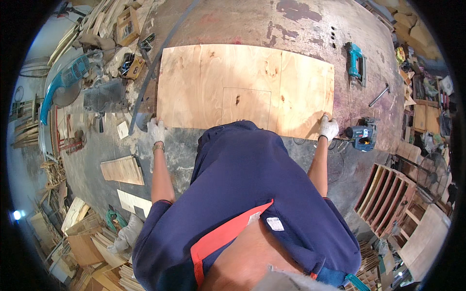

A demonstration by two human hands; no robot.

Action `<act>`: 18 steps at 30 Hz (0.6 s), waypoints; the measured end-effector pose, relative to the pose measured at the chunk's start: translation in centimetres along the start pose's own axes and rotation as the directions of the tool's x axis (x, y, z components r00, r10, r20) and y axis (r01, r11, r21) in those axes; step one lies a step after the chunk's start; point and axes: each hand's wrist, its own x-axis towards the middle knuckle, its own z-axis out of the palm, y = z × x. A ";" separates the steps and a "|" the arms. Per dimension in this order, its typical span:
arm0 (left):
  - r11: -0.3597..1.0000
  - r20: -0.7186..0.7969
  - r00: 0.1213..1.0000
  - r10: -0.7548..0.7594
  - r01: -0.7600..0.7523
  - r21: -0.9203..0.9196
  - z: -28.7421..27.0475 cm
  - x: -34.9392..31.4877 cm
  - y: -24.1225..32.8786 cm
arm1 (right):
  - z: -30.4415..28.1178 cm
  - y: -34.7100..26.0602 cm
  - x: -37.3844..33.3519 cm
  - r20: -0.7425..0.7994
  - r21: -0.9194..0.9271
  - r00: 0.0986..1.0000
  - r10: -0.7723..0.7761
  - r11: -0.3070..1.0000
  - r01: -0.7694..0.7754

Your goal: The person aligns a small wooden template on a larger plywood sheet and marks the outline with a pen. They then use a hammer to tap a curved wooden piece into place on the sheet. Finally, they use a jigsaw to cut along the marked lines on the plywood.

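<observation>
The gloved left hand (155, 130) and right hand (328, 127) appear clasped on the plywood panel's (246, 80) near corners; it lies at the left's two o'clock, the right's ten. Positioning seems underway; shifting it calls for matched grips. Beyond, at the right's one o'clock: a teal nail gun (355, 62).

- Plywood board (245, 80): pale honey-yellow, wavy grain, brown knots, thin dark rectangular outline.
- Left grip (156, 131) and right grip (329, 127): gloved in white.
- Shirt (247, 169): navy blue, orange-red trim (218, 230).
- Counter (233, 24): dull reddish-brown, blotched with dark patches.
- Nail gun (355, 63): teal.
- Power tool (364, 136): blue and black.
</observation>
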 end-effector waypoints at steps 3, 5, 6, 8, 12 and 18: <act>1.000 0.008 1.000 -0.011 0.011 0.029 0.5 1.3 -1.4 | 0.2 0.4 0.5 0.018 -0.019 0.999 -0.035 0.999 0.035; 0.999 0.008 1.000 0.024 -0.024 0.035 0.8 1.9 -2.5 | 0.0 0.7 1.0 0.044 -0.025 0.999 -0.028 0.999 0.029; 0.999 0.028 0.999 0.019 -0.020 0.037 0.9 2.3 -3.1 | 0.0 0.8 1.0 0.057 -0.015 0.997 -0.045 0.999 0.046; 0.997 -0.038 0.998 0.048 -0.050 -0.057 1.4 2.7 -4.4 | -0.4 0.8 1.2 0.087 -0.015 0.994 -0.071 0.997 0.073; 0.957 0.103 0.992 -0.075 0.100 -0.272 1.8 4.2 -7.1 | -1.3 0.9 0.9 0.113 -0.042 0.973 -0.202 0.977 0.208; 0.996 0.246 0.969 -0.026 0.046 -0.079 0.7 6.6 -9.0 | -2.8 1.9 1.3 0.319 0.171 0.940 -0.117 0.983 0.064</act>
